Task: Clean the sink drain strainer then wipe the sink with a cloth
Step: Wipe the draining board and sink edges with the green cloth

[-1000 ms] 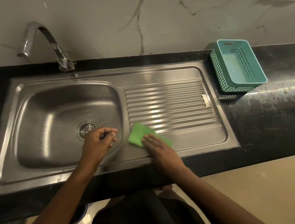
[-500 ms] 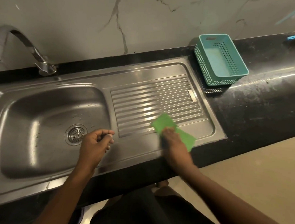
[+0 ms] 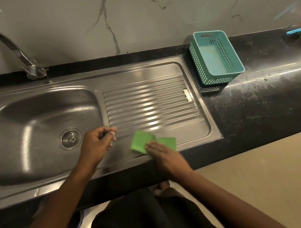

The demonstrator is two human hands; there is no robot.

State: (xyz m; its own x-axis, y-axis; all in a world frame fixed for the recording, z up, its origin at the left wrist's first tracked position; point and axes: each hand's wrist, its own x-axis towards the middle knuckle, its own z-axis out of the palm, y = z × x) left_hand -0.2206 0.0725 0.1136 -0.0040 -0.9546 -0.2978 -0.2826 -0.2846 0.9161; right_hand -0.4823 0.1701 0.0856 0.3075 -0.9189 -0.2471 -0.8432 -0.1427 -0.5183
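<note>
Cloth at drainboard front edge | right hand flat on it | left hand curled, empty

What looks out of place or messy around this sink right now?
Nothing looks spilled or broken. The black countertop right of the sink shows whitish smears, and the teal basket sits askew to the sink's edge. The strainer is seated in its drain.
</note>
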